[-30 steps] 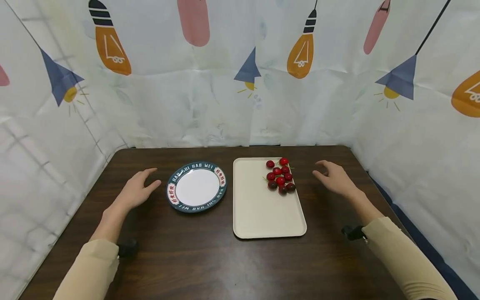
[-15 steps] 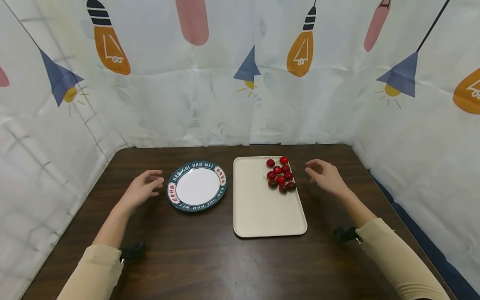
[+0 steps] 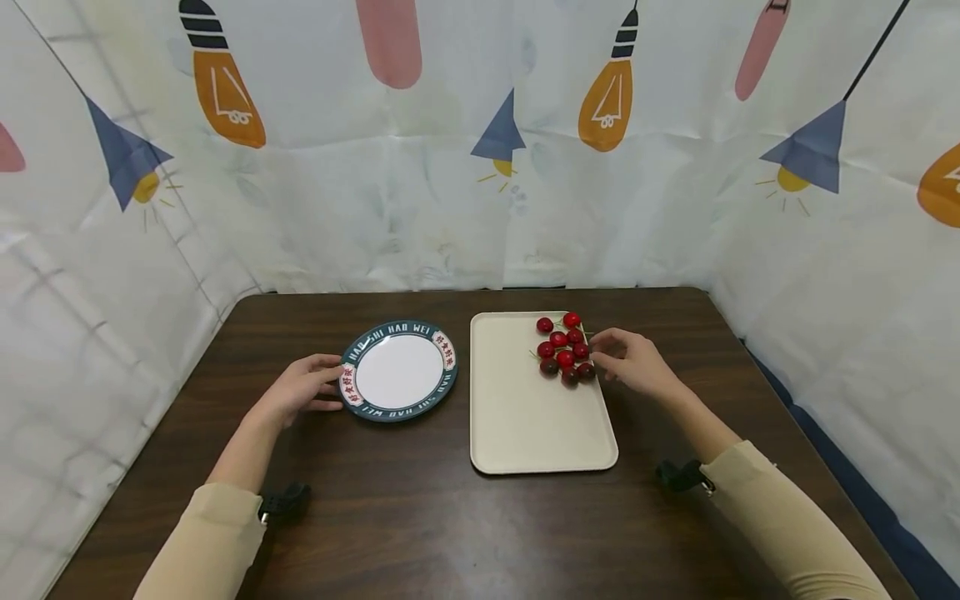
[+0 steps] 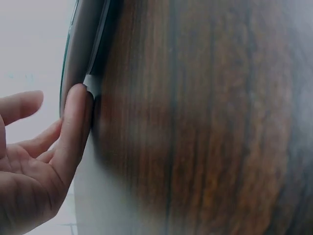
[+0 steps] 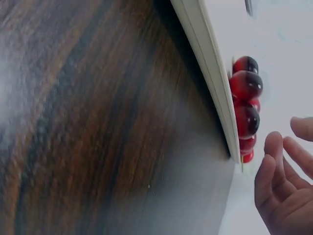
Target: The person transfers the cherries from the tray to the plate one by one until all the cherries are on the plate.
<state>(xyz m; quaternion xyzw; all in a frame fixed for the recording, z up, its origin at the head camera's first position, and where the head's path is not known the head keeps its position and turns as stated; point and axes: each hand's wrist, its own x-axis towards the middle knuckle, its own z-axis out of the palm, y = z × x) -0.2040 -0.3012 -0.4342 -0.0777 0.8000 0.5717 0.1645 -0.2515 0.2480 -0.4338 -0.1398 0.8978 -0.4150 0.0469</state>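
Cherries (image 3: 565, 360) toward the worktop's (image 3: 397, 517) far edge are seemingly corralled by the tray (image 3: 536, 435), nothing grasped by 2 relaxed hands (image 3: 636, 365).

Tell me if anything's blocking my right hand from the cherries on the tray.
Nothing visible does: the right hand is close beside the cherries, and they stand above the low rim of the tray.
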